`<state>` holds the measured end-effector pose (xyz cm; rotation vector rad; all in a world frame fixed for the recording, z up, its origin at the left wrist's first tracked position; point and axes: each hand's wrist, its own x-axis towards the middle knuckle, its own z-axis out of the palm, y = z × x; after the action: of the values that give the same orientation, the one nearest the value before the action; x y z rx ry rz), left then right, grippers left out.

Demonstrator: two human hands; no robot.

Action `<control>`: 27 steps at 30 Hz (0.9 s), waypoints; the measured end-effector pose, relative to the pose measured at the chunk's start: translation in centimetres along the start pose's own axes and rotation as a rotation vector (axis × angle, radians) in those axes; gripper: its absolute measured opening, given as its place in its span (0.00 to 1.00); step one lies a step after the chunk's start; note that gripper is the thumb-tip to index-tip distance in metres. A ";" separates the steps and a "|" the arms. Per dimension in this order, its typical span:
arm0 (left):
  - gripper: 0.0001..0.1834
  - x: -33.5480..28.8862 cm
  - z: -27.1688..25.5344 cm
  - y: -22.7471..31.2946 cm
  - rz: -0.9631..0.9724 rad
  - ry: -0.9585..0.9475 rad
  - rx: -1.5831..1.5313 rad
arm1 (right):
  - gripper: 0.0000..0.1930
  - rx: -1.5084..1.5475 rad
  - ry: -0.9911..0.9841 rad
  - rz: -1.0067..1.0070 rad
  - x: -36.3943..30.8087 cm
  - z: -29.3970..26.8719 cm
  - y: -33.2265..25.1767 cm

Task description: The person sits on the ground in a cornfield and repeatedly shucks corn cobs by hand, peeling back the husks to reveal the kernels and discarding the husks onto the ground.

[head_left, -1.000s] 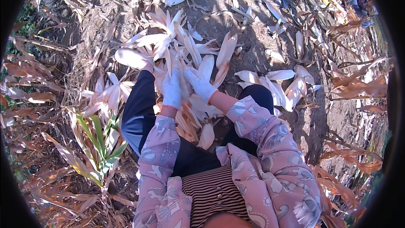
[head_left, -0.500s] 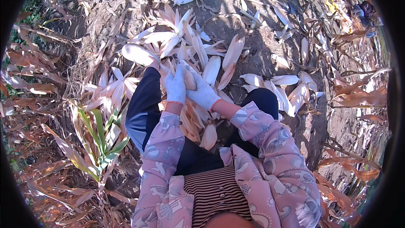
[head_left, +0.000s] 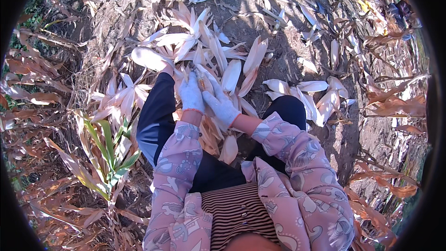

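Note:
Both my hands wear white knit gloves with orange cuffs and meet in front of my legs. Between them is an ear of corn (head_left: 201, 82), its husk parted so that a strip of orange-yellow kernels shows near the dark tip. My left hand (head_left: 191, 95) is closed along the left side of the ear. On the other side my right hand (head_left: 220, 104) presses against the ear and its husk, fingers pointing away from me. The gloves hide the lower part of the ear. Pale dry husks (head_left: 211, 135) lie just below my hands, between my legs.
Peeled-back husks (head_left: 188, 30) are heaped beyond my hands, with more husks (head_left: 320, 95) beside my right knee. A partly green corn plant (head_left: 109, 158) stands at my left. Dry stalks and leaves (head_left: 390, 97) border the bare soil on the right. Yellow things (head_left: 363, 3) lie far right.
The husk at the top of the ear has come apart, and kernels now show between my gloves. My right hand has shifted slightly down and its fingers have straightened.

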<state>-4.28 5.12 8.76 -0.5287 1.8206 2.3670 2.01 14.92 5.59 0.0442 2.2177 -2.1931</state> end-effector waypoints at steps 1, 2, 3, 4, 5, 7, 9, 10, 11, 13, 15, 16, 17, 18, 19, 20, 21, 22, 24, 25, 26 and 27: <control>0.14 0.2 -0.2 -0.6 -0.011 -0.023 -0.030 | 0.35 0.142 0.023 0.015 0.0 0.1 0.1; 0.14 0.8 -0.8 -1.4 -0.063 -0.004 -0.145 | 0.34 0.291 0.038 0.031 -0.1 0.6 -0.1; 0.14 1.4 -1.2 -2.3 -0.114 0.015 -0.261 | 0.33 0.439 0.052 0.046 -0.1 1.0 -0.2; 0.14 2.0 -1.4 -3.1 -0.168 0.032 -0.378 | 0.32 0.492 0.094 0.138 -0.1 1.0 -0.7; 0.14 1.7 -1.1 -2.8 -0.161 0.022 -0.450 | 0.31 0.541 0.137 0.230 -0.2 0.8 -1.8; 0.14 1.0 -0.5 -2.2 -0.146 0.001 -0.593 | 0.29 0.631 0.181 0.329 0.1 0.5 -2.2; 0.14 0.3 0.2 -1.5 -0.134 -0.020 -0.549 | 0.28 0.713 0.180 0.341 1.0 0.0 -1.8; 0.14 0.1 0.4 -1.5 -0.129 -0.033 -0.527 | 0.27 0.767 0.184 0.359 1.3 -0.1 -1.3; 0.14 0.4 0.2 -1.7 -0.142 -0.039 -0.543 | 0.25 0.821 0.189 0.376 1.7 -0.1 -0.7; 0.14 0.8 -0.3 -1.8 -0.169 -0.048 -0.574 | 0.24 0.876 0.151 0.378 2.5 -0.2 0.1; 0.14 0.7 -0.5 -1.5 -0.162 -0.053 -0.532 | 0.24 0.876 0.065 0.349 3.0 -0.3 0.7; 0.14 0.5 -0.4 -1.0 -0.157 -0.055 -0.511 | 0.24 0.780 0.082 0.315 3.0 -0.4 0.4; 0.14 -0.1 0.0 -0.5 -0.149 -0.034 -0.470 | 0.24 0.684 0.099 0.282 2.9 -0.4 0.0; 0.14 -0.3 0.3 -0.6 -0.112 -0.030 -0.415 | 0.24 0.588 0.115 0.248 2.8 -0.5 -0.4; 0.14 -0.4 0.6 -0.5 -0.073 -0.028 -0.359 | 0.24 0.624 0.116 0.253 2.8 -0.6 -0.5; 0.14 -0.6 0.8 -0.3 -0.034 -0.026 -0.303 | 0.24 0.661 0.117 0.258 2.9 -0.7 -0.6; 0.14 -0.7 0.8 -0.1 -0.024 -0.035 -0.297 | 0.24 0.698 0.118 0.262 3.1 -0.9 -0.7; 0.15 -1.0 1.1 0.2 -0.017 -0.049 -0.295 | 0.24 0.696 0.142 0.262 3.4 -1.4 -0.4; 0.15 -1.5 1.7 0.8 -0.032 -0.078 -0.266 | 0.24 0.691 0.194 0.261 4.6 -2.5 0.2; 0.15 -1.9 1.5 1.2 -0.051 -0.082 -0.238 | 0.23 0.769 0.254 0.296 5.1 -3.2 -0.4; 0.15 -2.1 1.1 1.5 -0.069 -0.087 -0.212 | 0.20 0.767 0.394 0.320 5.6 -3.8 -1.5; 0.14 -0.9 -1.0 0.0 -0.028 -0.215 -0.212 | 0.19 0.805 0.475 0.348 6.1 -5.1 -2.6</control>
<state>-3.22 4.26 8.79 -0.3010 1.4754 2.5019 -4.20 19.99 8.06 0.9535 1.1393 -2.8590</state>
